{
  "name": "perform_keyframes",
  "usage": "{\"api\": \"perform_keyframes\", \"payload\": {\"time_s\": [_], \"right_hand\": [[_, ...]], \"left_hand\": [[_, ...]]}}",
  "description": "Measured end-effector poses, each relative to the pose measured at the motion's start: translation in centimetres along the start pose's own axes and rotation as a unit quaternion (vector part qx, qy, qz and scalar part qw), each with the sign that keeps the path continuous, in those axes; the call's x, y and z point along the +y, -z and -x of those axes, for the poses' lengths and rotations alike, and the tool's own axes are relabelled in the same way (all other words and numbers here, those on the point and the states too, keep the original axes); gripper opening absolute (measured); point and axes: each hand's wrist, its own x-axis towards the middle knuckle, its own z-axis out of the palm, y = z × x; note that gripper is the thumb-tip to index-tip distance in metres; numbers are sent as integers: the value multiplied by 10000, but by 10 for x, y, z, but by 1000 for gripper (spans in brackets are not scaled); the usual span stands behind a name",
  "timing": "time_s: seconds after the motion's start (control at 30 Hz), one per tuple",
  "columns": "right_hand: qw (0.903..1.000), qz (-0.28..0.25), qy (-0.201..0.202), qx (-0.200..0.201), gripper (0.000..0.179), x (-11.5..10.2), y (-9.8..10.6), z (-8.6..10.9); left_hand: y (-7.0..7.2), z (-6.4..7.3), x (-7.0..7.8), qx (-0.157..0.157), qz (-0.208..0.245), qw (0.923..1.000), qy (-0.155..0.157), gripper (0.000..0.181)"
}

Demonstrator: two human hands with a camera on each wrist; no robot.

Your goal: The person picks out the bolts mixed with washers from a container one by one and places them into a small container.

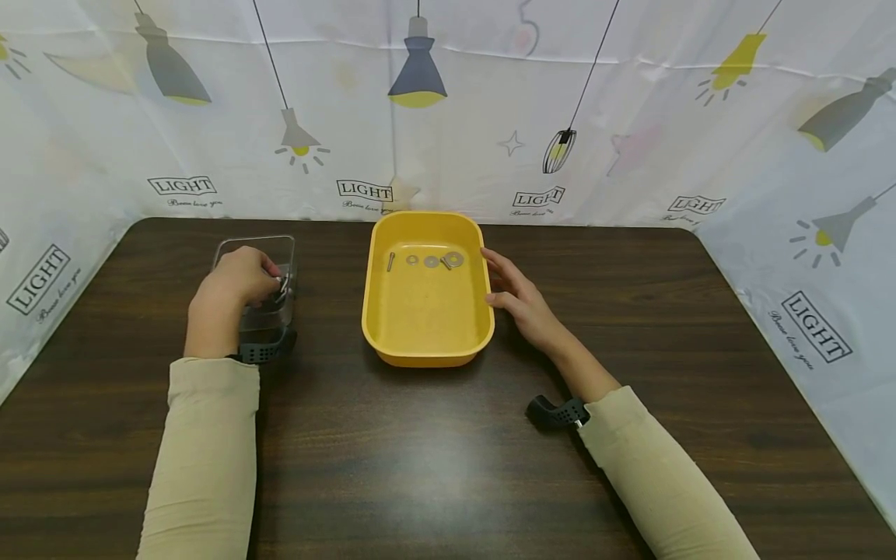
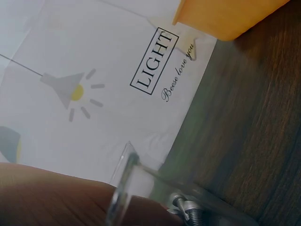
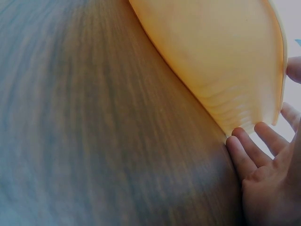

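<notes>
On the left, my left hand (image 1: pixel 238 280) reaches down into a clear plastic box (image 1: pixel 285 247), fingers bent toward the metal hardware inside. Bolts (image 2: pixel 188 212) show through the box wall close to the fingertips in the left wrist view; I cannot tell whether they are gripped. A yellow tray (image 1: pixel 428 327) stands in the middle of the table. Inside its far half lie a screw (image 1: pixel 390 262), a shorter screw (image 1: pixel 446 264) and a row of washers (image 1: pixel 431 262). My right hand (image 1: pixel 521 302) rests against the tray's right side, its fingers (image 3: pixel 242 155) spread and nearly straight.
The dark wooden table (image 1: pixel 420 459) extends around both containers. Behind it hangs a white curtain (image 1: pixel 462 148) printed with lamps, meeting the table's back edge just beyond the tray. Each wrist wears a black strap (image 1: pixel 556 412).
</notes>
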Motion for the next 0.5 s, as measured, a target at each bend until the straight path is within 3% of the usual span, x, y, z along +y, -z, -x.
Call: {"api": "perform_keyframes", "payload": {"time_s": [0.5], "right_hand": [[10000,-28,-22,-18,68,-1,0,0]], "left_hand": [[11,11,10,286,-351,9989,-115,36]]}}
